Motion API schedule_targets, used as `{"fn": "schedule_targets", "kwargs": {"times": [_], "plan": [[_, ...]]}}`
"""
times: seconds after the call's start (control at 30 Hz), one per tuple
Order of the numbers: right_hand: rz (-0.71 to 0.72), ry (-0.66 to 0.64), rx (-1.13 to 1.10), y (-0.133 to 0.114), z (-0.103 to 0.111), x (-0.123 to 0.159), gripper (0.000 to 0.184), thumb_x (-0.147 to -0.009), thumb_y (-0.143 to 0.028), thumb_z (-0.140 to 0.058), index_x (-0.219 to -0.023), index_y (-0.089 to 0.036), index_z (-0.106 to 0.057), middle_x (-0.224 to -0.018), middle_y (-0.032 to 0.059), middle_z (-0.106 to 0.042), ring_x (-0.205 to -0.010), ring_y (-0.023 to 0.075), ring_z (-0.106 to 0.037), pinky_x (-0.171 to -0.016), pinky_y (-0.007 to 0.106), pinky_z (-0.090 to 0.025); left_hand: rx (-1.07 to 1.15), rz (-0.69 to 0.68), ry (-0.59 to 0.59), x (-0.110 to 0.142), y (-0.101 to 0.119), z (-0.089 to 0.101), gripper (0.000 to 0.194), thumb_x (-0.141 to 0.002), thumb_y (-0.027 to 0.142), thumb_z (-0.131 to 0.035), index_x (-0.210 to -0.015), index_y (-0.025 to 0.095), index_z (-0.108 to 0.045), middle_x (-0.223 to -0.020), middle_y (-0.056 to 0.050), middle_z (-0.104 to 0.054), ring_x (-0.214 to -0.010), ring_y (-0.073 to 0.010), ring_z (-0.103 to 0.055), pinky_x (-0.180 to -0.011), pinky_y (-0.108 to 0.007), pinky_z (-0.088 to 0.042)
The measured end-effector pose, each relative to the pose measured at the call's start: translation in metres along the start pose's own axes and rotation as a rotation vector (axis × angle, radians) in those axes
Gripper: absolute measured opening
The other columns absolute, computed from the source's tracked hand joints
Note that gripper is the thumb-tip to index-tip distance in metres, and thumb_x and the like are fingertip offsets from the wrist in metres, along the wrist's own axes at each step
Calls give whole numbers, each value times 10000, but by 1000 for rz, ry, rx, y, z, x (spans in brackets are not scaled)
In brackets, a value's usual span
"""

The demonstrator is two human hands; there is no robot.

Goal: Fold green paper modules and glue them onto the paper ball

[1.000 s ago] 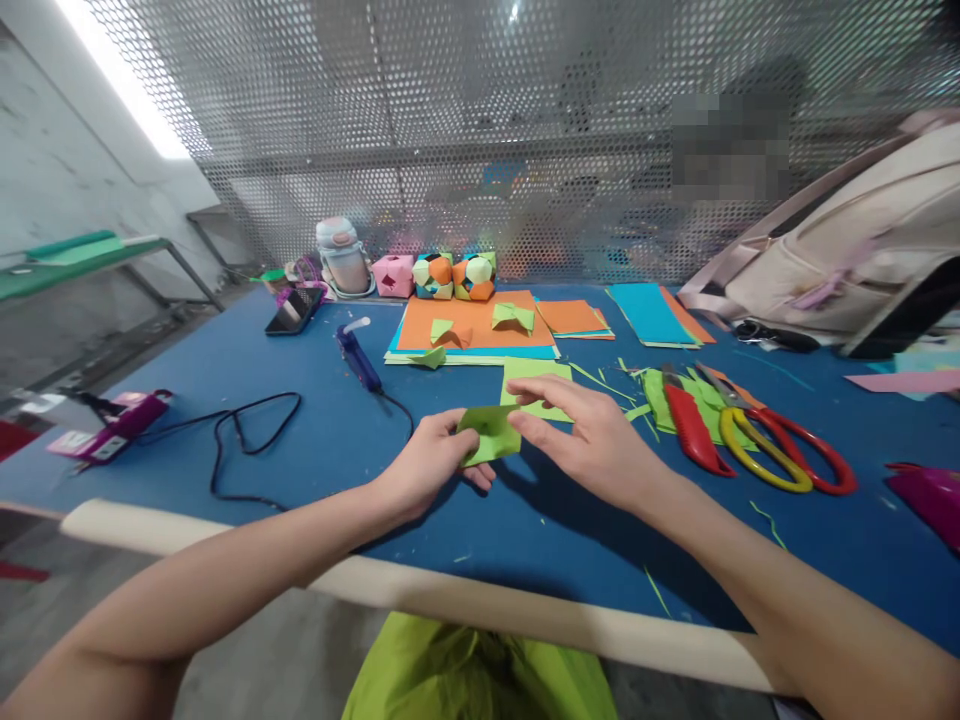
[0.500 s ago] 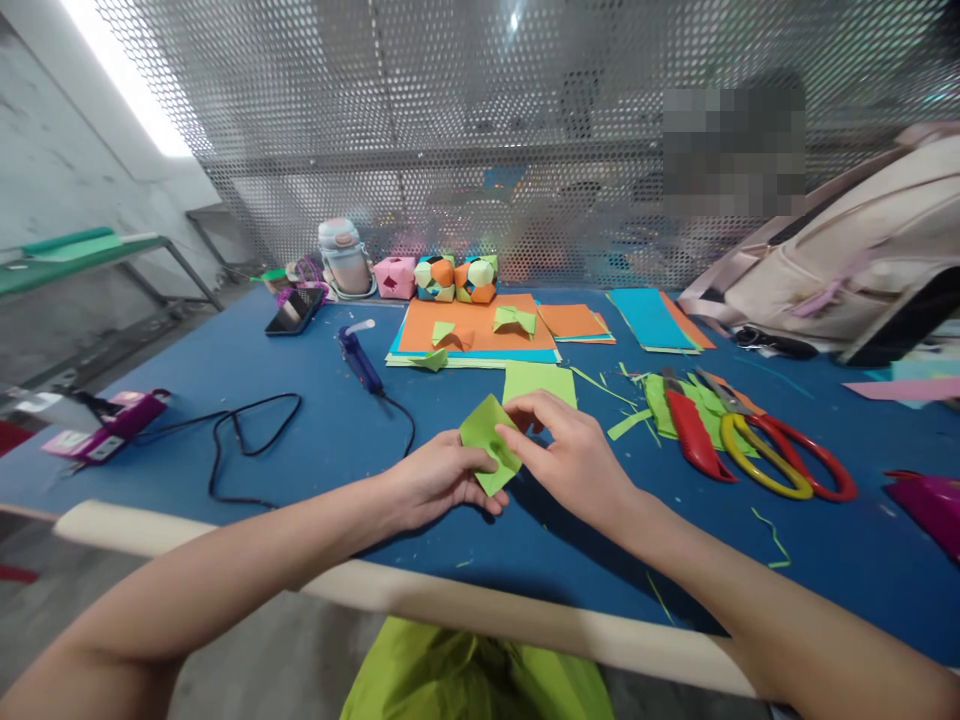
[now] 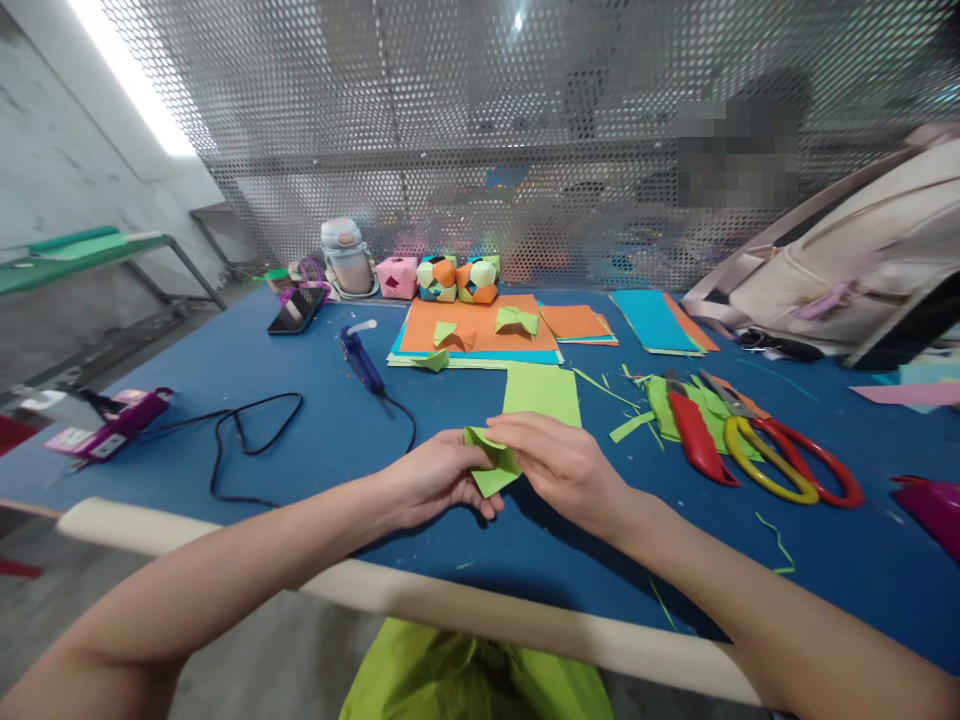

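Note:
A small piece of light green paper (image 3: 493,478) is held just above the blue table's front part. My left hand (image 3: 444,475) pinches it from the left, thumb on top and fingers beneath. Over its far right corner my right hand (image 3: 559,460) is closed, bending that edge upward; the thumb is hidden. Behind the hands lies a flat light green sheet (image 3: 541,392). Farther back, folded green pieces (image 3: 516,321) and an orange one (image 3: 461,340) rest on a stack of coloured paper (image 3: 424,312).
To the right lie scissors (image 3: 780,460), a red cutter (image 3: 694,435) and green paper strips. A glue gun (image 3: 361,360) with a black cord is at the left. Paper cubes (image 3: 457,280), a bottle (image 3: 349,258) and a phone (image 3: 297,311) stand or lie behind; a bag (image 3: 870,250) sits back right.
My right hand has moved slightly left and over the paper's upper corner, which is now bent upward. My left hand keeps its hold in nearly the same place.

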State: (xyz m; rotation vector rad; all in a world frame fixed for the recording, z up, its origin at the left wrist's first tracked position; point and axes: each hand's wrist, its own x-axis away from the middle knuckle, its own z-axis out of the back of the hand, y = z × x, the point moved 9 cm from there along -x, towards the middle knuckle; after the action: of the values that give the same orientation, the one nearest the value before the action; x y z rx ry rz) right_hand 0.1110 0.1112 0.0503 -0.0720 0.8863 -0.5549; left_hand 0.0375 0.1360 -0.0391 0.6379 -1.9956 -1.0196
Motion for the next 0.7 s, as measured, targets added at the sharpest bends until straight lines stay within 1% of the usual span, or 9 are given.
{"fn": "schedule_targets", "kwargs": {"times": [0.1,0.2,0.37,0.47,0.57,0.7], "plan": [[42,-44,73,-3,-3,2,279,-875,-66,-431,-1075,-137,-613,-1091,148,-664,-992,191,-639,-831,327,-552,-6,-9,6,0,1,1,72,-747,89,-520,-796,72,-568,-530,-38,-592,-449,-137,-611,-434,-211,-506],[30,-46,94,-4,-2,2,296,-864,-72,-430,-1076,-125,-628,-1095,147,-668,-999,194,-639,-847,335,-553,-21,-25,-3,1,3,0,70,-749,133,-550,-778,76,-580,-524,-42,-596,-450,-135,-605,-434,-211,-504],[2,-27,68,-6,0,-1,290,-848,-98,-436,-1044,-99,-650,-1083,167,-668,-997,205,-638,-862,354,-544,-51,-42,-11,4,6,-2,127,-750,207,-598,-760,80,-594,-539,-49,-607,-446,-121,-592,-443,-204,-497],[-48,-26,0,-4,1,-3,265,-856,-125,-449,-1026,-107,-652,-1079,165,-665,-995,197,-637,-864,339,-539,-79,-67,1,4,7,-2,108,-725,194,-617,-730,89,-592,-546,-38,-599,-461,-119,-590,-445,-207,-497],[-131,-16,-47,1,1,-4,201,-875,-146,-475,-952,-142,-661,-1028,136,-683,-964,180,-646,-854,315,-534,-116,-85,15,4,7,-2,94,-722,191,-605,-721,98,-586,-527,-26,-589,-448,-113,-580,-442,-207,-489],[-214,27,-71,6,2,-4,132,-844,-100,-519,-856,-163,-634,-967,116,-692,-930,179,-650,-834,311,-528,-165,-129,41,4,10,-1,69,-724,169,-568,-735,102,-584,-529,-15,-583,-450,-114,-580,-446,-212,-488]]}}
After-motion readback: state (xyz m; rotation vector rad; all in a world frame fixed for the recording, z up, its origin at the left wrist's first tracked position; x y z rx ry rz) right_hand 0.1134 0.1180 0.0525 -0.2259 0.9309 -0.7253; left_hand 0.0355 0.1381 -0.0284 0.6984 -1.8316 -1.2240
